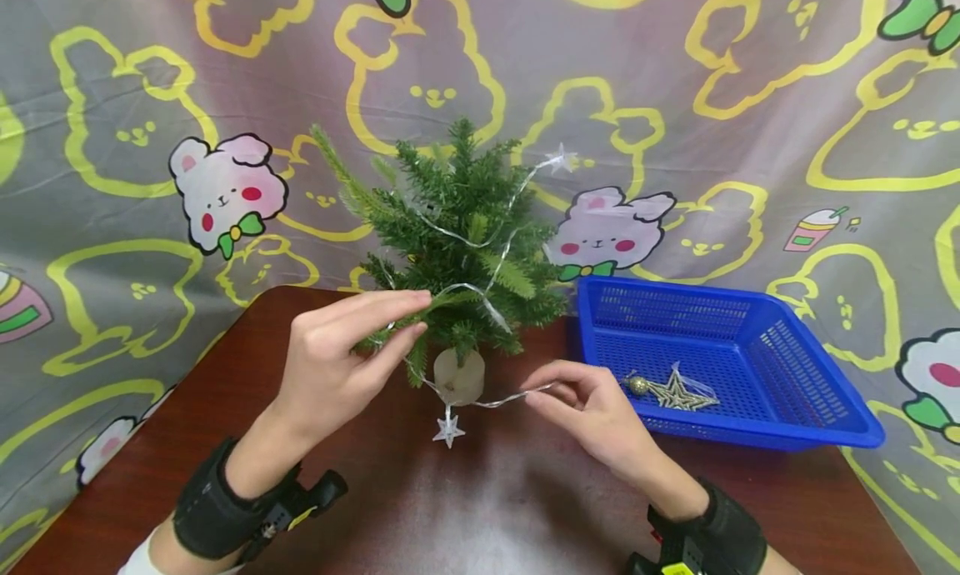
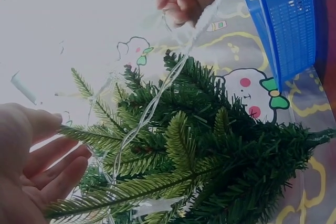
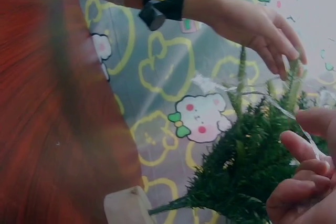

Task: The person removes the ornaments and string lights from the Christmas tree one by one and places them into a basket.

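A small artificial Christmas tree (image 1: pixel 442 192) stands on a pale round base (image 1: pixel 459 378). Clear string lights (image 1: pixel 495 402) loop across its branches; one star-shaped light (image 1: pixel 448 430) hangs in front of the base and another star light (image 1: pixel 559 158) sticks out at upper right. My left hand (image 1: pixel 337 350) is at the tree's left front, pinching a light green branch tip (image 2: pixel 79 132) between thumb and fingers. To the right of the base, my right hand (image 1: pixel 592 408) pinches the light string's wire, which runs taut towards the base. The wire's far end is hidden inside that hand.
At the right stands a blue plastic basket (image 1: pixel 813 367) holding a gold glitter star (image 1: pixel 681 392) and a small gold ball (image 1: pixel 638 385). The brown tabletop (image 1: pixel 480 508) ends at a patterned curtain (image 1: pixel 262 75) behind the tree.
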A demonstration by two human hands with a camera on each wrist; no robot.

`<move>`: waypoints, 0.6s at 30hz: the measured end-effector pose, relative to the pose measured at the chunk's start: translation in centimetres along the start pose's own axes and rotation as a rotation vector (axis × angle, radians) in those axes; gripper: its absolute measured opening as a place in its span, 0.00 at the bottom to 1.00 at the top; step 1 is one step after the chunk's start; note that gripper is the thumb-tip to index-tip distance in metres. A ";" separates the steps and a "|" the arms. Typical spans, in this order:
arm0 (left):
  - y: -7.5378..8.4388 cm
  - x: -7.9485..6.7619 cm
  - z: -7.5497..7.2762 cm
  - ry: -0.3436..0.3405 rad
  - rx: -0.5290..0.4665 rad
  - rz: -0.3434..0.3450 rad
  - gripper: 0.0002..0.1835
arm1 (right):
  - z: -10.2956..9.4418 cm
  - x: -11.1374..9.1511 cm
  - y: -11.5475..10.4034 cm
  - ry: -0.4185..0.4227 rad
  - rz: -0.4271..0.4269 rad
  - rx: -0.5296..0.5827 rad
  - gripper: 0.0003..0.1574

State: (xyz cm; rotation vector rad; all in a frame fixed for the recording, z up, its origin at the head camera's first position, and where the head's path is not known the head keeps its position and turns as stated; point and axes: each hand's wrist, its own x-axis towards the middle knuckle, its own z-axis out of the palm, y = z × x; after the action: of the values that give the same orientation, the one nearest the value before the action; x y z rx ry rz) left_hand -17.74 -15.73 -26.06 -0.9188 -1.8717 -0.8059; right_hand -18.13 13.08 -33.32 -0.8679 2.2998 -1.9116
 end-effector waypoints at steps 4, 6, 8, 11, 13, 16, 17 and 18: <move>0.1 0.0 -0.3 -0.006 -0.010 -0.002 0.15 | 0.5 0.2 0.4 0.015 -0.023 -0.064 0.07; 0.0 0.0 -0.6 -0.009 -0.018 -0.005 0.16 | 0.7 0.2 0.5 0.029 -0.028 -0.040 0.09; -0.1 -0.1 -0.9 -0.012 -0.020 -0.016 0.17 | 0.9 0.2 0.4 0.055 -0.016 -0.006 0.11; -0.6 -0.4 -1.6 -0.010 -0.013 -0.051 0.19 | 1.0 0.2 0.3 0.087 0.002 0.065 0.16; -1.0 -0.7 -2.0 -0.006 -0.002 -0.080 0.20 | 1.1 0.2 0.3 0.100 0.015 0.121 0.18; -1.7 -1.2 -2.6 -0.008 0.017 -0.112 0.21 | 1.1 0.2 0.3 0.094 0.007 0.209 0.16; -1.9 -1.4 -2.8 -0.011 0.022 -0.121 0.20 | 1.1 0.2 0.4 0.083 -0.002 0.242 0.15; -2.2 -1.6 -2.9 -0.016 0.026 -0.128 0.20 | 1.2 0.3 0.3 0.074 -0.007 0.272 0.14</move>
State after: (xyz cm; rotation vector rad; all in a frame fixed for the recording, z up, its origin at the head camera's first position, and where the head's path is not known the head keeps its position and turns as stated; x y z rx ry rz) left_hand -17.80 -19.65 -26.64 -0.7979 -1.9654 -0.8510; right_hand -18.08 11.95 -33.84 -0.7871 2.0061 -2.2253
